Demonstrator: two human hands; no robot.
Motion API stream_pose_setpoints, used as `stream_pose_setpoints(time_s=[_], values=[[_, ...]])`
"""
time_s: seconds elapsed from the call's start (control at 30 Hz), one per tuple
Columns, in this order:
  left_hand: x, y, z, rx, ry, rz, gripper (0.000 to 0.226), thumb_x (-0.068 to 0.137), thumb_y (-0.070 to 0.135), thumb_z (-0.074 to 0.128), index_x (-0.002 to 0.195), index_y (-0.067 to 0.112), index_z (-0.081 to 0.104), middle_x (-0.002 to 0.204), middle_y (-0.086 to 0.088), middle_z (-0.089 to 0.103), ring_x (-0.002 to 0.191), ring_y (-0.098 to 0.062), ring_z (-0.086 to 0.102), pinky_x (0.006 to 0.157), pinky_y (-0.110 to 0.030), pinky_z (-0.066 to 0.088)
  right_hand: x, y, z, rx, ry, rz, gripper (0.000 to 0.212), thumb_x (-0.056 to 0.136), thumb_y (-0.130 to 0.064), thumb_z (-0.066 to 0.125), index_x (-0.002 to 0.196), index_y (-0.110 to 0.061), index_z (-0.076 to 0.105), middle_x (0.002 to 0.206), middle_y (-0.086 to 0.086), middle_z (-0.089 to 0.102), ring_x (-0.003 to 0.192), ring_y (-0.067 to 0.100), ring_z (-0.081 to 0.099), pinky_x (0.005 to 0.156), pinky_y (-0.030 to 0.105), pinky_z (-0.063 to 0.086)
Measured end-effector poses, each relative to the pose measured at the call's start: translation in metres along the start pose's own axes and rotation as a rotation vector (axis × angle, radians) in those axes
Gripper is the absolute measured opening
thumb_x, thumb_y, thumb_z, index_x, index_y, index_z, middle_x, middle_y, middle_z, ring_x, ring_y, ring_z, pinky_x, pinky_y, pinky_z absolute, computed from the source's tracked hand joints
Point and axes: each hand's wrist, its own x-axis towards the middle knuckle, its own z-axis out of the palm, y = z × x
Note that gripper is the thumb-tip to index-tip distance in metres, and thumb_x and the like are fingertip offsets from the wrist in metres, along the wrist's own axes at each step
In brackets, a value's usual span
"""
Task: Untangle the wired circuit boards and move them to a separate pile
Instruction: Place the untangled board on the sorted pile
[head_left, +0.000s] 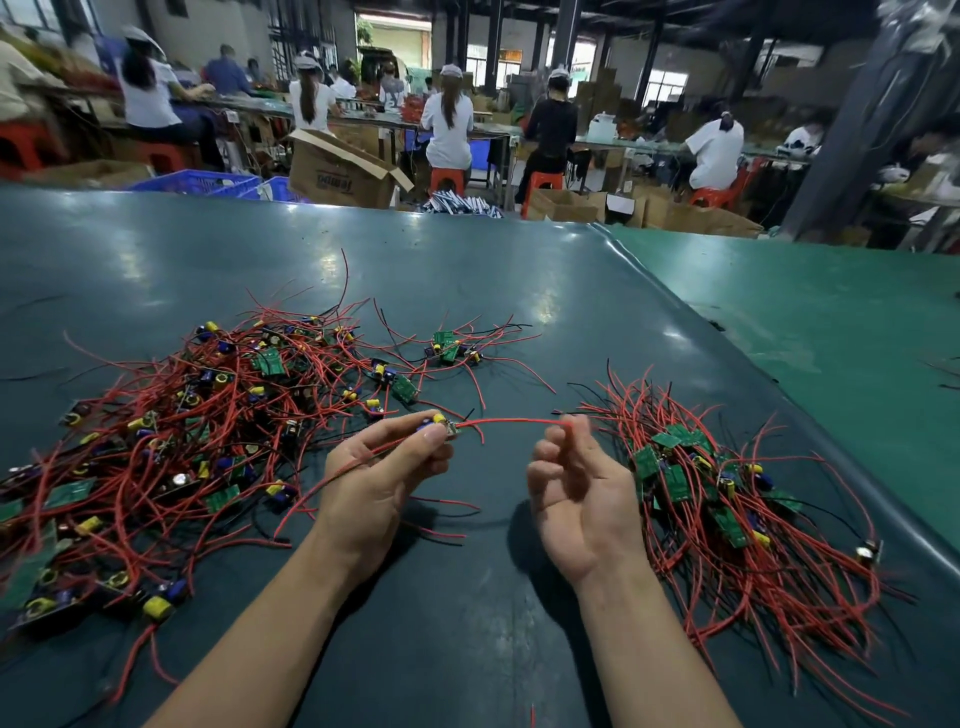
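A: Nearest, what do the hands hold?
B: The left hand (382, 475) pinches a small circuit board with yellow and blue parts (438, 425); the right hand (574, 486) pinches the tip of its red wire (511, 422).
A: Beside them?
B: A tangled heap of wired boards (171, 441) on the left, a neater pile of green boards with red wires (727, 493) on the right.
A: Beyond?
B: Dark green table mat (467, 270), then seated workers (447, 124).

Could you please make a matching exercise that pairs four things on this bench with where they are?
Things:
1. tangled pile
2. sorted pile
3. circuit board
4. red wire

Places:
A. stretched between both hands
B. in the left hand
C. beside the right hand
D. left side of the table

Pairs: 1-D, 2-C, 3-B, 4-A
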Motion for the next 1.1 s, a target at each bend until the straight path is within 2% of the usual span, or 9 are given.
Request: stream_pose_setpoints(time_s=[0.1, 0.17, 0.27, 0.4, 0.53, 0.63, 0.77, 0.9, 1.1], values=[[-0.002, 0.002, 0.003, -0.025, -0.026, -0.002, 0.013, 0.070, 0.015, 0.070, 0.079, 0.011, 0.078, 0.076, -0.009, 0.073, 0.062, -0.014, 0.067, 0.059, -0.021, 0.055, -0.006, 0.021, 0.004, -0.489, -0.213, 0.048, 0.038, 0.070, -0.021, 0.075, 0.105, -0.016, 0.060, 0.074, 0.003, 0.065, 0.052, 0.011, 0.059, 0.041, 0.021, 0.045], [-0.005, 0.002, 0.003, 0.001, -0.083, -0.031, 0.013, 0.070, 0.022, 0.071, 0.077, 0.013, 0.078, 0.072, -0.008, 0.071, 0.060, -0.014, 0.067, 0.052, -0.022, 0.054, -0.010, 0.039, 0.004, -0.723, -0.305, -0.007, 0.033, 0.075, -0.015, 0.078, 0.104, -0.023, 0.064, 0.079, 0.002, 0.067, 0.057, 0.013, 0.063, 0.044, 0.024, 0.049], [-0.003, -0.002, 0.000, 0.070, -0.090, -0.055, 0.016, 0.072, 0.028, 0.080, 0.071, 0.014, 0.075, 0.069, -0.014, 0.057, 0.055, -0.015, 0.055, 0.050, -0.024, 0.050, -0.008, 0.050, 0.001, -0.937, -0.279, -0.300, 0.029, 0.084, -0.006, 0.073, 0.098, -0.031, 0.067, 0.081, -0.006, 0.070, 0.069, 0.012, 0.068, 0.057, 0.023, 0.052], [0.002, -0.008, -0.003, 0.160, -0.057, 0.001, 0.049, 0.053, 0.057, 0.088, 0.071, 0.014, 0.073, 0.062, -0.008, 0.056, 0.051, -0.012, 0.047, 0.054, -0.023, 0.041, -0.006, 0.052, -0.007, -1.169, -0.282, -0.685, 0.017, 0.086, -0.020, 0.067, 0.096, -0.034, 0.069, 0.080, -0.013, 0.071, 0.063, 0.004, 0.064, 0.061, 0.021, 0.050], [0.002, -0.005, -0.001, 0.101, -0.020, 0.013, 0.076, 0.048, 0.069, 0.084, 0.088, 0.008, 0.063, 0.067, -0.004, 0.063, 0.051, -0.011, 0.049, 0.051, -0.020, 0.043, -0.007, 0.047, -0.004, -1.032, -0.062, -0.815, 0.022, 0.086, -0.028, 0.070, 0.099, -0.045, 0.066, 0.078, -0.006, 0.071, 0.055, 0.015, 0.065, 0.047, 0.031, 0.053], [0.001, -0.004, -0.001, 0.078, 0.003, -0.007, 0.052, 0.072, 0.056, 0.071, 0.084, 0.006, 0.066, 0.066, -0.006, 0.061, 0.054, -0.014, 0.048, 0.055, -0.025, 0.041, -0.003, 0.029, -0.003, -0.606, 0.241, -0.764, 0.010, 0.089, -0.023, 0.069, 0.098, -0.024, 0.065, 0.078, 0.000, 0.072, 0.051, 0.015, 0.066, 0.037, 0.023, 0.047], [0.000, -0.004, -0.001, 0.084, -0.002, -0.010, 0.047, 0.074, 0.050, 0.063, 0.082, 0.004, 0.066, 0.066, -0.007, 0.059, 0.056, -0.015, 0.048, 0.054, -0.023, 0.041, 0.005, 0.009, -0.014, -0.219, 0.528, -0.481, 0.005, 0.095, -0.012, 0.062, 0.093, -0.007, 0.062, 0.089, 0.014, 0.071, 0.051, 0.015, 0.068, 0.041, 0.020, 0.049], [-0.003, -0.002, 0.001, 0.130, -0.006, 0.030, 0.038, 0.078, 0.041, 0.061, 0.080, 0.003, 0.065, 0.064, -0.007, 0.059, 0.055, -0.015, 0.048, 0.052, -0.022, 0.042, 0.007, 0.024, -0.014, -0.580, 0.420, -0.494, 0.013, 0.095, -0.014, 0.061, 0.082, -0.011, 0.061, 0.058, 0.001, 0.066, 0.039, 0.010, 0.055, 0.034, 0.019, 0.039], [-0.012, 0.002, 0.004, 0.394, -0.042, 0.202, 0.026, 0.086, 0.024, 0.072, 0.074, 0.002, 0.065, 0.058, -0.001, 0.062, 0.053, -0.011, 0.053, 0.051, -0.019, 0.042, 0.006, 0.032, -0.016, -0.892, 0.314, -0.520, 0.010, 0.096, -0.020, 0.058, 0.089, -0.021, 0.065, 0.067, 0.000, 0.068, 0.047, 0.011, 0.058, 0.042, 0.024, 0.043]])
